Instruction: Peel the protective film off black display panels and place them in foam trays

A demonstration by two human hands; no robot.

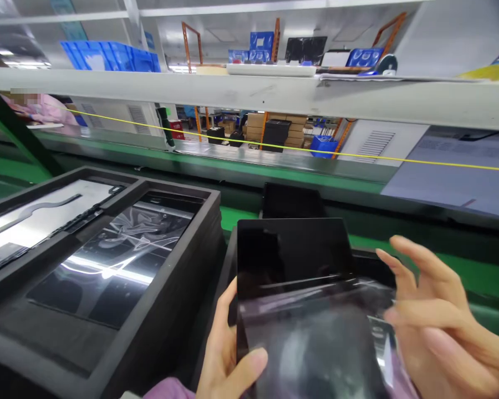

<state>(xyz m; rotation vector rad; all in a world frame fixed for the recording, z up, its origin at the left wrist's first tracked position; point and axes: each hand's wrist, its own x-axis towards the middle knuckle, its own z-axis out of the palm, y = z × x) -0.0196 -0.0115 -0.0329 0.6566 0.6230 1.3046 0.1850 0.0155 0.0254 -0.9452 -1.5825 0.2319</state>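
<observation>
1. The left hand (228, 354) is clasping a glossy black rectangular panel (291, 249), thumb on its front, right of a dark-grey foam tray (168, 271).
2. Transparent plastic film (311, 338) is covering the panel's lower part.
3. The right hand (444, 327), blurred, is holding its fingers partly spread beside the film; whether it is pinching it, I cannot tell.

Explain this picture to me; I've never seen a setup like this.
There's no robot here: a camera worn on a person's head looks forward and down at two bare hands. The left hand holds a dark flat panel, thumb on its front. Clear film shows over the panel's lower part. The right hand is near the film's right side; contact is unclear. To the left, a black tray holds a shiny dark sheet and a silvery part.
</observation>
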